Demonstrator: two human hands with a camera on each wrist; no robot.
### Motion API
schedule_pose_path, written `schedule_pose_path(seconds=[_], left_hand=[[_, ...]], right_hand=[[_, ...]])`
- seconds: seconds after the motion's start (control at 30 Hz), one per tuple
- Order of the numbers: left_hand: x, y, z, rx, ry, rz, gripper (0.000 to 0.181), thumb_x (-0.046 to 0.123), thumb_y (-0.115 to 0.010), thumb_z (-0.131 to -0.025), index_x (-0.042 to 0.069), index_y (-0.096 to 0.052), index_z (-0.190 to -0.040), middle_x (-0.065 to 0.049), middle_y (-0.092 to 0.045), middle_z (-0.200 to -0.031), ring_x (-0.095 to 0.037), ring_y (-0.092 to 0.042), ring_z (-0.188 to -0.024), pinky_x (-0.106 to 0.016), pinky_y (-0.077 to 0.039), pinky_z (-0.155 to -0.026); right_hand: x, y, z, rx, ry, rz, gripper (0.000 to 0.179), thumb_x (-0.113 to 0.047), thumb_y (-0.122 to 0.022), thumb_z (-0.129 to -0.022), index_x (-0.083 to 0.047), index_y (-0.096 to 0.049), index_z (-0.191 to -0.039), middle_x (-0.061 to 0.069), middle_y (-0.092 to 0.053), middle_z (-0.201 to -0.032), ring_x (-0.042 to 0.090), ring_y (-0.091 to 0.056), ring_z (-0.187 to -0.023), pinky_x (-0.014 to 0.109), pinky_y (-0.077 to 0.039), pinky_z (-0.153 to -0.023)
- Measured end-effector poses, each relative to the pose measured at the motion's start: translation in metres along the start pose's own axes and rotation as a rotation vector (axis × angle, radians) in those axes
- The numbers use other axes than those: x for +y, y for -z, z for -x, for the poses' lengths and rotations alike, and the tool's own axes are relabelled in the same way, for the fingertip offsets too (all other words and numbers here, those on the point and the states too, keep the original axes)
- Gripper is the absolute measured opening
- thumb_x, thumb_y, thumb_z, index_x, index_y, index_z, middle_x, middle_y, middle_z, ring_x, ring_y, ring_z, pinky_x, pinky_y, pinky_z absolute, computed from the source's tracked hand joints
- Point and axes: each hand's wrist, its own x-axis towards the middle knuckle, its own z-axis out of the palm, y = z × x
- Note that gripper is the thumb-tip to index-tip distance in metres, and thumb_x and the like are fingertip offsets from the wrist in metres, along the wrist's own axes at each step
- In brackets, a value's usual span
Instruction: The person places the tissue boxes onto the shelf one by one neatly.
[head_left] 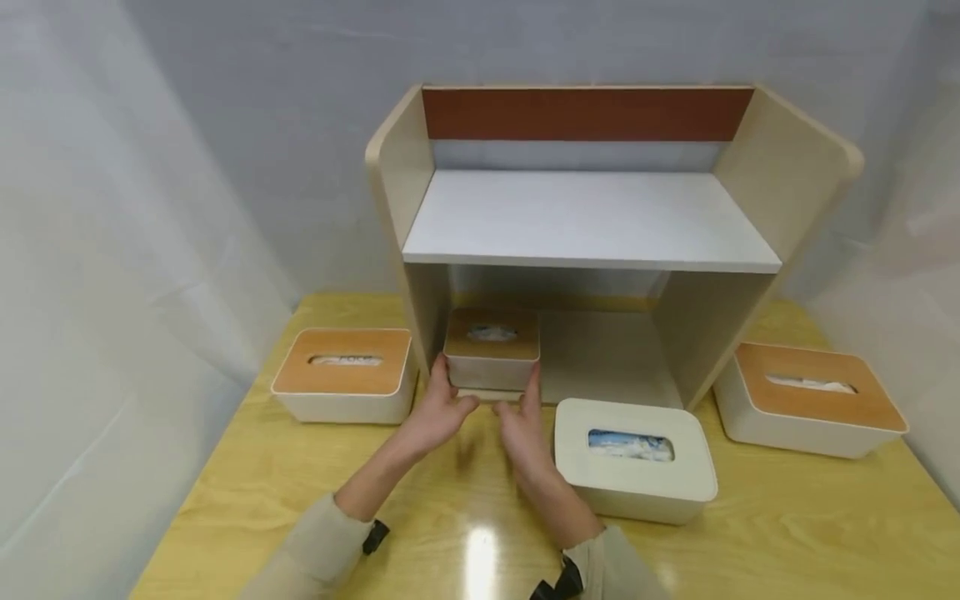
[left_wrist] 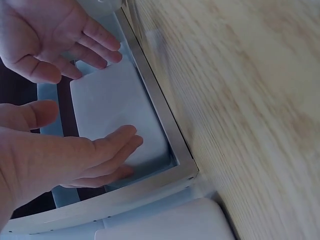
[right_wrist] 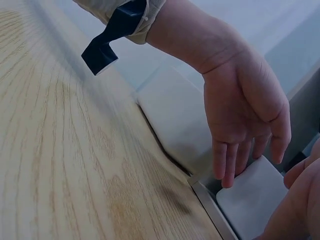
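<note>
Nearest on the bench [head_left: 427, 558], a white box [head_left: 630, 481] sits in front of the right half of the shelf [head_left: 592, 221]. At the shelf's front left, the left grip [head_left: 435, 408] and right grip [head_left: 522, 429] are both open, thumbs apart, nearly straight fingers against the sides of a small box [head_left: 491, 367]. That box stands on the shelf's bottom board, near its left wall. A left box [head_left: 347, 379] and right box [head_left: 817, 408], orange-lidded, flank the shelf. A red panel [head_left: 588, 114] spans its upper back.
</note>
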Motion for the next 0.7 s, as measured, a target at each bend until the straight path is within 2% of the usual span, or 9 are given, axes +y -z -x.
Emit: schedule_pose_path(seconds=[0.2, 0.3, 0.5, 0.7], left_hand=[[-0.0001, -0.0045, -0.0055, 0.010, 0.039, -0.030, 0.094, 0.010, -0.055, -0.092, -0.008, 0.014, -0.153, -0.034, 0.005, -0.159, -0.052, -0.025, -0.141, -0.053, -0.030, -0.114], [-0.0014, -0.0011, -0.0046, 0.012, 0.051, -0.034, 0.093, 0.009, -0.054, -0.093, -0.009, 0.015, -0.152, -0.035, 0.004, -0.159, -0.052, -0.024, -0.141, -0.053, -0.029, -0.114], [0.0009, 0.0006, -0.0065, -0.002, 0.010, -0.015, 0.093, 0.007, -0.055, -0.092, -0.011, 0.015, -0.151, -0.038, 0.003, -0.158, -0.054, -0.023, -0.140, -0.054, -0.027, -0.115], [0.0020, -0.0016, -0.0097, -0.010, -0.014, -0.001, 0.091, 0.004, -0.054, -0.091, -0.012, 0.014, -0.151, -0.038, 0.002, -0.157, -0.055, -0.021, -0.141, -0.056, -0.026, -0.115]], right_hand=[[0.0009, 0.0031, 0.0004, -0.005, -0.025, -0.039, 0.097, -0.001, -0.050, -0.087, -0.016, 0.012, -0.159, 0.014, 0.011, -0.165, 0.042, 0.001, -0.149, 0.058, -0.007, -0.119], [0.0006, 0.0005, 0.0012, -0.025, -0.043, -0.045, 0.097, -0.001, -0.050, -0.086, -0.016, 0.013, -0.159, 0.015, 0.012, -0.165, 0.042, 0.001, -0.149, 0.057, -0.007, -0.119], [-0.0019, 0.0009, -0.0006, -0.029, -0.053, -0.072, 0.099, -0.003, -0.053, -0.086, -0.020, 0.013, -0.159, 0.021, 0.011, -0.164, 0.043, -0.001, -0.149, 0.057, -0.011, -0.119], [-0.0046, 0.0028, -0.0037, -0.033, -0.062, -0.127, 0.102, -0.002, -0.055, -0.085, -0.022, 0.013, -0.159, 0.017, 0.015, -0.164, 0.043, -0.003, -0.150, 0.056, -0.012, -0.119]])
